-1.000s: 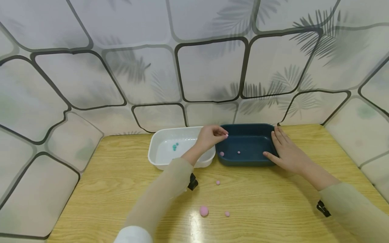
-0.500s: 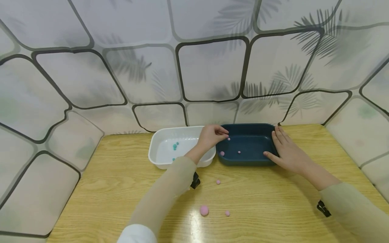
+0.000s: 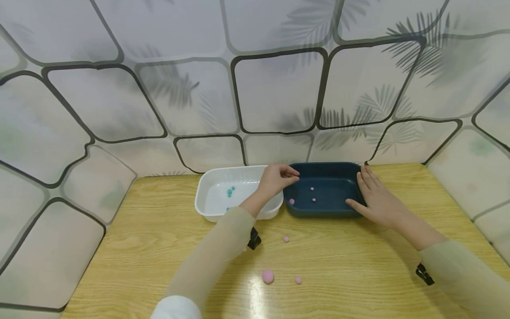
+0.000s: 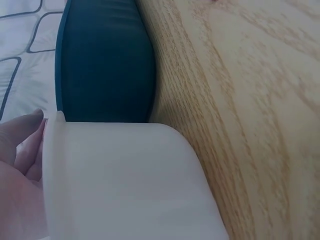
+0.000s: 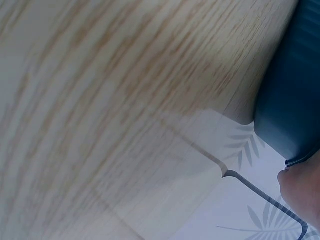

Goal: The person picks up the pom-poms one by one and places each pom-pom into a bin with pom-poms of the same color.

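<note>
My left hand [image 3: 275, 179] hangs over the left end of a dark blue tray [image 3: 326, 212], thumb and fingertips close together with nothing showing between them. Its wrist crosses a white tray [image 3: 201, 199] that stands alongside. In the left wrist view, the fingers [image 4: 22, 131] show behind the white rim. My right hand [image 3: 376, 199] rests on the blue tray's right end, fingers straight along the edge and thumb over the front rim. Inside the blue tray lie three pink balls: a larger one [image 3: 292, 202] and two small ones, one [image 3: 312, 188] just behind the other [image 3: 314, 200].
Several small teal balls [image 3: 229, 192] lie in the white tray, partly behind my left sleeve. On the wooden table [image 3: 139, 257] in front are a big pink ball [image 3: 268, 277] and two smaller ones [image 3: 286, 239]. A patterned wall covering [image 3: 276, 93] rises behind the trays.
A small pink ball has left my left fingertips and now lies farther right on the blue tray's floor. Both hands have stayed nearly in place.
</note>
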The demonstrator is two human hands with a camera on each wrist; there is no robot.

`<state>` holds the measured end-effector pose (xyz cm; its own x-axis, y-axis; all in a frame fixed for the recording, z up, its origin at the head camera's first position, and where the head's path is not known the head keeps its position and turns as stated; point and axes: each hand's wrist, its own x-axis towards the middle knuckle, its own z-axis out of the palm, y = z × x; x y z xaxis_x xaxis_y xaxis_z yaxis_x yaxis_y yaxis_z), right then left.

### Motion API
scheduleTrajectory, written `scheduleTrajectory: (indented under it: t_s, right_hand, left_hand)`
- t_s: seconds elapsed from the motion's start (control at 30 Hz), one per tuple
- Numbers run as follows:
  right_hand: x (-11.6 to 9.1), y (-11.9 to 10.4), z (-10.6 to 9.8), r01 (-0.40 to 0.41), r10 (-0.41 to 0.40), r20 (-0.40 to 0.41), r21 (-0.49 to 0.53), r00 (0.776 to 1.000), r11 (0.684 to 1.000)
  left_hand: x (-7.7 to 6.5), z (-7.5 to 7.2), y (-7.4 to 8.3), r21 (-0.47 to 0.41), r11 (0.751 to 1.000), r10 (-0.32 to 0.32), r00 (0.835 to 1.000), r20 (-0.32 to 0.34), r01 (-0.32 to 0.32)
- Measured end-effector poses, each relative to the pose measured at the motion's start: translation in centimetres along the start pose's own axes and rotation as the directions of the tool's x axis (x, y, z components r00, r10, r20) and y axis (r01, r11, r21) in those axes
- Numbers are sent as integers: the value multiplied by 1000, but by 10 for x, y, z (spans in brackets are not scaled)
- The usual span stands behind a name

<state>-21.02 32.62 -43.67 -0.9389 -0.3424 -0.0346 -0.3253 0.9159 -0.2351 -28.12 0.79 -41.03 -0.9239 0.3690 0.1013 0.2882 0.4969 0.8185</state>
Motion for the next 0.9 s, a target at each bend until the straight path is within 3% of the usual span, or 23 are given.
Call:
scheduleTrajectory:
  t_s: [0.33, 0.9]
  right_hand:
    - [-1, 1, 0, 1, -1, -3, 3, 1000, 1000]
    - [0, 1, 1, -1, 1, -3, -16, 1000, 1000]
  left_hand:
    - [-17, -6, -1, -45, 999, 27, 998, 55, -24]
    - [-65, -22, 9, -184, 983, 47, 990, 133, -22]
